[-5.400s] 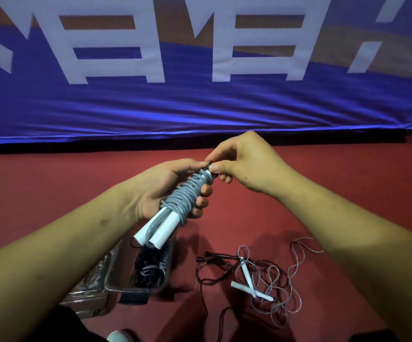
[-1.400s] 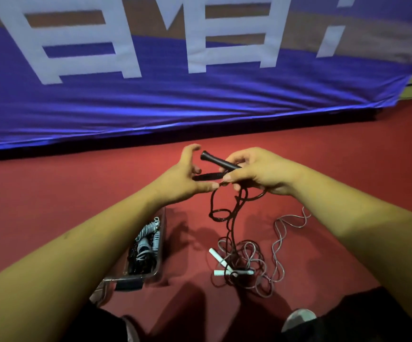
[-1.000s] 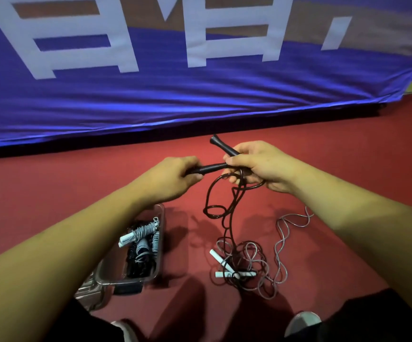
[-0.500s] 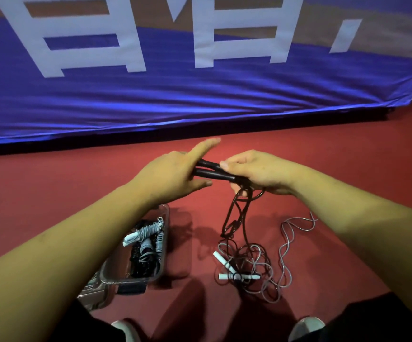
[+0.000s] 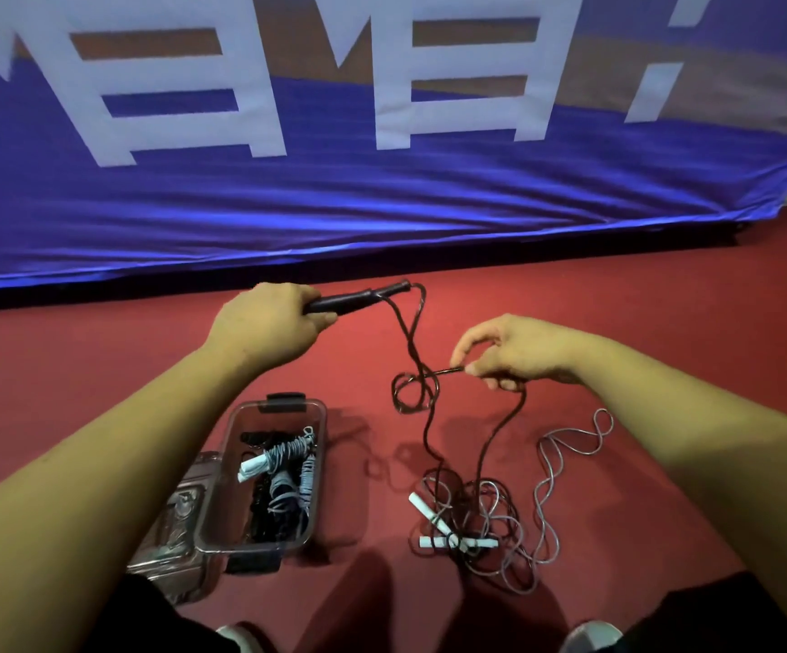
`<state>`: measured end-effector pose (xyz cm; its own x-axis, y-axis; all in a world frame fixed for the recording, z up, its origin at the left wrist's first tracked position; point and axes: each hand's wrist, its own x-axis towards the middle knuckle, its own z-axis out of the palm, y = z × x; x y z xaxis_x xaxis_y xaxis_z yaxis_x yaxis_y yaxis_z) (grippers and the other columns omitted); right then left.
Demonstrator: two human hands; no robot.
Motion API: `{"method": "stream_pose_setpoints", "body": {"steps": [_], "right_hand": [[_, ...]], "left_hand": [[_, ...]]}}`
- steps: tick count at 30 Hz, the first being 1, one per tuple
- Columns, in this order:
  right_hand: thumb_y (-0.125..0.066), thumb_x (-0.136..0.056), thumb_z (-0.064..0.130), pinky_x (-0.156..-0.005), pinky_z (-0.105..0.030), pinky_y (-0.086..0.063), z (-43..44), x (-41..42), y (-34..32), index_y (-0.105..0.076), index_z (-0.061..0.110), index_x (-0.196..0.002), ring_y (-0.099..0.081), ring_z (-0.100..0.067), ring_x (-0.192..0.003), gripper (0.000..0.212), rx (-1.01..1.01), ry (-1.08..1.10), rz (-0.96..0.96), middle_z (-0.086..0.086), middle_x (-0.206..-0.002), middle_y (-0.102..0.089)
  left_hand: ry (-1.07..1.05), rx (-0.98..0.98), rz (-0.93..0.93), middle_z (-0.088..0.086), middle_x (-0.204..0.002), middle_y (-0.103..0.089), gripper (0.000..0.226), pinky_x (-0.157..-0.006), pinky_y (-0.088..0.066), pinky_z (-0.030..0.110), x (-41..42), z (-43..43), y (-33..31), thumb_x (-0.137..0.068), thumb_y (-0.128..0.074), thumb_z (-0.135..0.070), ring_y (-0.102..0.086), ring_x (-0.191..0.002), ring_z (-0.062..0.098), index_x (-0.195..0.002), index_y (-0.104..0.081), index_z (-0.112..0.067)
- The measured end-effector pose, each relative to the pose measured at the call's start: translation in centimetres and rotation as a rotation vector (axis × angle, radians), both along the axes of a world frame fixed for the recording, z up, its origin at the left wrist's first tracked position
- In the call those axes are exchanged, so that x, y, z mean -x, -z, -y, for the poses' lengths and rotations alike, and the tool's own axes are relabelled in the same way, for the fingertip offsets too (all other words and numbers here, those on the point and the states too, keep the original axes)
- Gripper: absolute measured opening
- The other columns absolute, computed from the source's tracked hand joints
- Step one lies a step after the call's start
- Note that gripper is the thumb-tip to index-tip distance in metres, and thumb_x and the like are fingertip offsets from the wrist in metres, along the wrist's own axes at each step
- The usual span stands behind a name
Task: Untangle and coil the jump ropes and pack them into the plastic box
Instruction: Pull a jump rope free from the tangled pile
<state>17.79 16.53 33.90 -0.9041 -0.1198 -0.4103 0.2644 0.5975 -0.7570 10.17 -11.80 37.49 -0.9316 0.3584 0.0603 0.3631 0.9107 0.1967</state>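
Observation:
My left hand [image 5: 267, 325] grips the black handles [image 5: 358, 298] of a black jump rope, held together and pointing right. Its black cord [image 5: 413, 393] hangs down in loops. My right hand [image 5: 514, 348] pinches that cord between thumb and fingers, to the right of a small loop. Below, on the red floor, lies a tangled grey jump rope [image 5: 514, 525] with white handles [image 5: 429, 511]; the black cord trails into it. At lower left stands the clear plastic box [image 5: 227, 464], with coiled grey and black ropes inside.
A blue banner [image 5: 382, 205] with white characters rises behind the red floor [image 5: 617, 299]. The clear box lid [image 5: 170, 525] lies to the left of the box. My shoes [image 5: 589, 636] and dark trouser legs show at the bottom edge.
The grey coiled rope went from my hands into the box. Both black handles passed into my left hand; my right hand let them go and moved right and down along the cord.

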Motion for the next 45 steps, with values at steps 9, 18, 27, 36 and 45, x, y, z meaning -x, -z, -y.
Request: {"method": "stream_pose_setpoints", "body": {"steps": [9, 18, 27, 36, 45], "right_hand": [[-0.069, -0.087, 0.014, -0.107, -0.025, -0.039, 4.8, 0.6, -0.3, -0.049, 0.016, -0.135, -0.057, -0.015, -0.122, 0.052, 0.45, 0.13, -0.266, -0.007, -0.125, -0.064], [-0.054, -0.096, 0.012, -0.064, -0.035, -0.056, 4.8, 0.3, 0.7, -0.059, 0.01, -0.096, -0.062, -0.022, -0.06, 0.005, 0.457, 0.209, 0.031, -0.006, -0.072, -0.055], [-0.058, -0.093, 0.011, -0.081, -0.027, -0.048, 5.7, 1.3, -0.4, -0.068, 0.004, -0.088, -0.064, -0.02, -0.074, 0.013, 0.477, 0.345, -0.345, -0.009, -0.065, -0.066], [-0.05, -0.095, 0.009, -0.039, -0.02, -0.015, 6.8, 0.7, -2.6, -0.06, -0.006, -0.104, -0.018, -0.005, -0.038, 0.02, 0.729, 0.142, 0.04, 0.005, -0.046, -0.022], [-0.053, -0.094, 0.011, -0.061, -0.034, -0.047, 4.6, 0.5, -3.3, -0.066, -0.001, -0.095, -0.034, -0.013, -0.046, 0.018, 0.685, 0.068, 0.029, 0.004, -0.047, -0.026]], "left_hand": [[0.099, -0.535, 0.405, -0.011, -0.064, -0.056, 0.026, -0.058, -0.033, 0.027, -1.1, -1.3, 0.3, -0.094, -0.061, -0.037, -0.043, -0.053, 0.008, -0.075, -0.066, -0.02], [-0.13, -0.82, 0.483, -0.001, -0.066, -0.047, 0.028, -0.049, -0.026, 0.025, -0.2, -0.6, 0.7, -0.097, -0.058, -0.032, -0.033, -0.052, 0.013, -0.076, -0.066, -0.015], [-0.103, -0.18, 0.458, 0.007, -0.08, -0.069, 0.031, -0.061, -0.049, 0.028, 0.8, 0.3, 2.4, -0.091, -0.066, -0.036, -0.061, -0.064, 0.022, -0.1, -0.066, -0.007], [0.481, -0.561, 0.36, -0.01, -0.148, -0.045, 0.085, -0.113, -0.029, 0.02, -1.5, -2.6, 2.0, -0.077, -0.083, -0.03, -0.04, -0.135, 0.0, -0.148, -0.037, -0.025], [0.35, -0.796, 0.909, 0.007, -0.063, -0.056, 0.008, -0.075, -0.052, 0.038, -1.9, -2.4, 2.3, -0.096, -0.059, -0.007, -0.069, -0.068, 0.03, -0.089, -0.055, -0.009]]}}
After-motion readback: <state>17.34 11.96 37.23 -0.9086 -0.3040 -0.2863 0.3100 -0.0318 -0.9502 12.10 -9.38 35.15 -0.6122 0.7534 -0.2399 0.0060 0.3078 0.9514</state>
